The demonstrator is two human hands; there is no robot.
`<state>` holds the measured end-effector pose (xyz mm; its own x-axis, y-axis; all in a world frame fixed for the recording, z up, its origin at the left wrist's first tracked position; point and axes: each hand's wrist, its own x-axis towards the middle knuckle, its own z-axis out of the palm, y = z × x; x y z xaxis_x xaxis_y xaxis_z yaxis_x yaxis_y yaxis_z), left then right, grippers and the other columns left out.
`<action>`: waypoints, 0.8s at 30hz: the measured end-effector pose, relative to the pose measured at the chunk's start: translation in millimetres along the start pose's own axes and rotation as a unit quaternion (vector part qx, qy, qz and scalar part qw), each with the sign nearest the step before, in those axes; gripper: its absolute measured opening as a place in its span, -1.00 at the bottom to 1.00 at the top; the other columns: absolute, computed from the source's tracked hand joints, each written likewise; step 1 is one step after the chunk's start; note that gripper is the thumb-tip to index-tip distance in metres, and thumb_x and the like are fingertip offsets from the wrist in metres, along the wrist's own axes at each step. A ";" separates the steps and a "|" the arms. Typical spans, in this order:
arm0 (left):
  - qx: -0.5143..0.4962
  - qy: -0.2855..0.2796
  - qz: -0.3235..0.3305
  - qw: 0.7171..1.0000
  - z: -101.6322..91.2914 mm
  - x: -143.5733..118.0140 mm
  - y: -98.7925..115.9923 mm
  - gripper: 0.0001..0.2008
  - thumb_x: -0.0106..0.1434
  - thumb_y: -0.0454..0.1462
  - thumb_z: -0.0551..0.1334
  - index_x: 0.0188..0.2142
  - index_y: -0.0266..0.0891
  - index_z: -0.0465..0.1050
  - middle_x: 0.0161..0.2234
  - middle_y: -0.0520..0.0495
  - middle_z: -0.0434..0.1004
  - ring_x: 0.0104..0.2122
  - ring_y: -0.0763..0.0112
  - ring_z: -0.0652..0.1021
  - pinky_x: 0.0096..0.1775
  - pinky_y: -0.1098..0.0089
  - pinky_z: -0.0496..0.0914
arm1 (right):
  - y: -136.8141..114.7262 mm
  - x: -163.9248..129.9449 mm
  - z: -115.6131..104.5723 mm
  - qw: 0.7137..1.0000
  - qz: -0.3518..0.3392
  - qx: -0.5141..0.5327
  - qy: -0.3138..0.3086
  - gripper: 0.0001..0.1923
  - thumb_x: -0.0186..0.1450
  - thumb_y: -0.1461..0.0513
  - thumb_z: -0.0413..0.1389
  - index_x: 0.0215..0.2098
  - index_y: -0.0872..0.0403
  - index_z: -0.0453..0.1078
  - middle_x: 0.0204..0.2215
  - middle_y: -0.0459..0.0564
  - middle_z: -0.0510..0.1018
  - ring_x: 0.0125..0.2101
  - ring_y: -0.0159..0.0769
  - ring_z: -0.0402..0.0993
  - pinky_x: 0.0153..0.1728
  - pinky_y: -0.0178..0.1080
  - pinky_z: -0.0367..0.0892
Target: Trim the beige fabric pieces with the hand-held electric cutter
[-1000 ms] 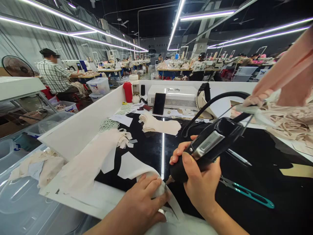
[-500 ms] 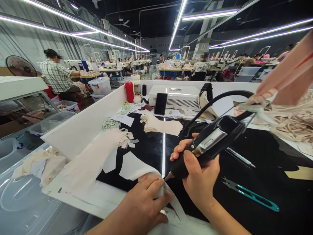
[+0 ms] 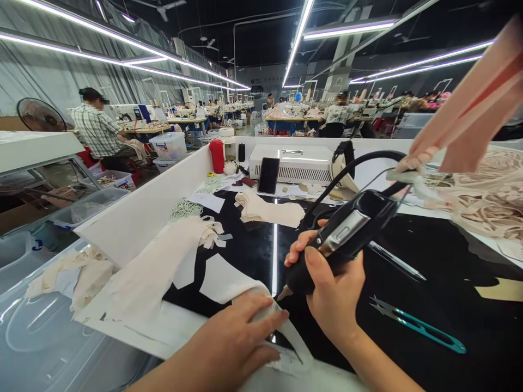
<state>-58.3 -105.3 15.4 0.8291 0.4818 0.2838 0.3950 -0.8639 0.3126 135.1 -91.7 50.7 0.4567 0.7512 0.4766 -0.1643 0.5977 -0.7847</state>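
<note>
The right hand (image 3: 333, 296) is clenched around a corded black handheld cutter (image 3: 343, 239) whose tip meets the cream fabric strip (image 3: 261, 310) that the left hand (image 3: 241, 337) presses flat at the black table's (image 3: 408, 305) near edge, fingertips close enough to risk being nicked

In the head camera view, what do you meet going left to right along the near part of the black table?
Stack of cream fabric pieces → left hand pressing a cream fabric strip → right hand gripping the black corded handheld tool → teal-handled thread snips.
</note>
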 end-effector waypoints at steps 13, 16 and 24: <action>0.150 -0.099 -0.138 0.974 -17.1 10.8 -0.8 -0.69 0.38 -0.52 0.20 0.02 -0.21 0.53 -0.02 -0.16 0.56 -0.11 0.14 0.60 -0.08 0.18 0.59 | -34.4 -3.5 -19.5 0.999 0.029 0.037 0.006 -0.62 0.27 0.14 0.42 -0.02 -0.08 0.43 -0.43 -0.18 0.56 -0.52 -0.32 0.50 -0.48 -0.24 0.53; 0.156 -0.122 -0.165 0.966 -16.1 21.1 15.7 -0.82 0.42 -0.44 0.24 -0.04 -0.23 0.52 -0.13 -0.12 0.52 -0.22 0.16 0.59 -0.21 0.22 0.55 | -36.2 -10.4 -22.9 0.999 0.028 0.043 -0.010 -0.61 0.29 0.12 0.42 0.00 -0.09 0.43 -0.41 -0.17 0.57 -0.51 -0.32 0.51 -0.47 -0.24 0.54; 0.179 -0.144 -0.166 0.959 -18.7 18.7 22.2 -0.86 0.43 -0.40 0.26 -0.04 -0.22 0.49 -0.24 -0.03 0.48 -0.29 0.27 0.58 -0.30 0.37 0.45 | -32.8 -15.8 -28.8 0.999 0.019 0.036 -0.006 -0.62 0.32 0.12 0.40 0.03 -0.10 0.42 -0.39 -0.17 0.54 -0.48 -0.33 0.51 -0.42 -0.24 0.54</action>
<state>-41.5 -112.7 44.5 0.6890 0.7226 -0.0557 0.7236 -0.6903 -0.0034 158.5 -131.2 57.5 0.4390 0.7769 0.4512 -0.2442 0.5865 -0.7722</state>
